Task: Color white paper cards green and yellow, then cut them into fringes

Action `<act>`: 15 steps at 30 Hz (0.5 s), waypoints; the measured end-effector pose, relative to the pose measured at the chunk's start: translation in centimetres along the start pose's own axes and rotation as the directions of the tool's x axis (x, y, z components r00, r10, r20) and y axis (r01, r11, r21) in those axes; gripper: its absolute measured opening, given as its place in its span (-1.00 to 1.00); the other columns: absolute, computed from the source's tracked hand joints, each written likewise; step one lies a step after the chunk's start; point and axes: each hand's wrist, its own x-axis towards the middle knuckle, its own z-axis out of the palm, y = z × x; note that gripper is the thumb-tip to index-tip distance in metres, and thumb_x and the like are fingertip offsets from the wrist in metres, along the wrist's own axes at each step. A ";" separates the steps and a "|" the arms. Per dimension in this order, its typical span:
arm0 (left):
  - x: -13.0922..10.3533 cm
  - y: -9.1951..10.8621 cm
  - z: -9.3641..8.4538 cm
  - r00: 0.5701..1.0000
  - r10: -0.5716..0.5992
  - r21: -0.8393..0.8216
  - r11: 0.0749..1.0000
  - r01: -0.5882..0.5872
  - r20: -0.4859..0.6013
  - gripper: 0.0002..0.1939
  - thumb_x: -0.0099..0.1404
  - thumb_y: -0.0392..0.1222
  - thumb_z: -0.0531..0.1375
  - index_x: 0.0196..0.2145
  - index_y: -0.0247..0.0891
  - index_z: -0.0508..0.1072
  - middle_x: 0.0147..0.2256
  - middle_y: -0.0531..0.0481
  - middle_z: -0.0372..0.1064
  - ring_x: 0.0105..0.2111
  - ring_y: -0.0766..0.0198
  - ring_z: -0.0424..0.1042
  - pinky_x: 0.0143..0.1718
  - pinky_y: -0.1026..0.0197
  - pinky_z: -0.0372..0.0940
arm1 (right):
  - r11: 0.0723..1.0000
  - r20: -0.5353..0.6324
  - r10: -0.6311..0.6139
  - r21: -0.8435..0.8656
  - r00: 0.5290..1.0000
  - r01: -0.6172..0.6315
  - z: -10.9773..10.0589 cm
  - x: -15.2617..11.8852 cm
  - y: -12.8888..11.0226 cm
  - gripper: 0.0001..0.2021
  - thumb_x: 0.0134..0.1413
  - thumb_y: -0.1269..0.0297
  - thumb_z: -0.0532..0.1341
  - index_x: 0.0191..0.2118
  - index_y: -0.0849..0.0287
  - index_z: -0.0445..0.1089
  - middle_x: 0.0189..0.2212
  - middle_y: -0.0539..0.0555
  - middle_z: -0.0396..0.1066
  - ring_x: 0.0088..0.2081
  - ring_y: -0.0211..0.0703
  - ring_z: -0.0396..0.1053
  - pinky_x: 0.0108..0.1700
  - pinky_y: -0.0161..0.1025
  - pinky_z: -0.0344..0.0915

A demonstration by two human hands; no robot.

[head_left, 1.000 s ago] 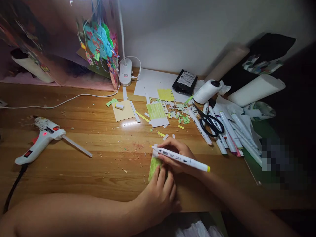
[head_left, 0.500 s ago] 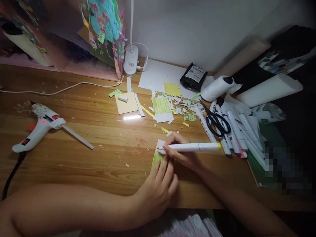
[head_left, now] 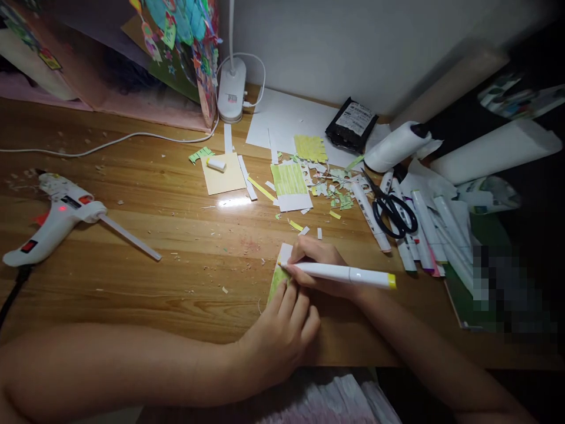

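Observation:
A white marker (head_left: 344, 273) with a yellow end is held in my right hand (head_left: 320, 259), its fingers pinched round the barrel and its tip at the paper. Under the tip lies a small paper piece (head_left: 279, 277), white at the top and coloured yellow-green below. My left hand (head_left: 282, 330) rests on the lower part of that piece, fingertips pressing it to the table and hiding much of it. Farther back sits another yellow-green coloured paper (head_left: 291, 179) with a white lower strip. A marker cap (head_left: 216, 164) lies on a cream square (head_left: 225, 179).
On the left a white glue gun (head_left: 57, 221) with a glue stick points right. Black-handled scissors (head_left: 392, 213) lie on several markers (head_left: 421, 235) at right. Paper scraps (head_left: 339, 188), a black packet (head_left: 352, 125) and a white power strip (head_left: 232, 91) stand farther back on the wooden table (head_left: 176, 206).
The marker's tip has shifted slightly left on the paper, and its yellow end has dropped lower. The camera view has moved a little. My left hand still holds the paper down.

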 end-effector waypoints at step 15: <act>0.0 0.0 0.0 1.000 0.016 0.034 0.999 -0.015 -0.012 -0.56 0.28 -0.13 -0.02 0.00 -0.53 0.27 0.05 -0.47 0.23 0.08 -0.19 0.23 0.08 -0.11 0.06 | 0.991 -0.090 0.050 -0.116 0.995 -0.061 -0.4 0.5 0.3 -0.85 0.05 0.30 0.19 -0.48 0.14 0.21 -0.55 -0.04 0.27 -0.50 -0.29 0.22 -0.44 -0.36 0.15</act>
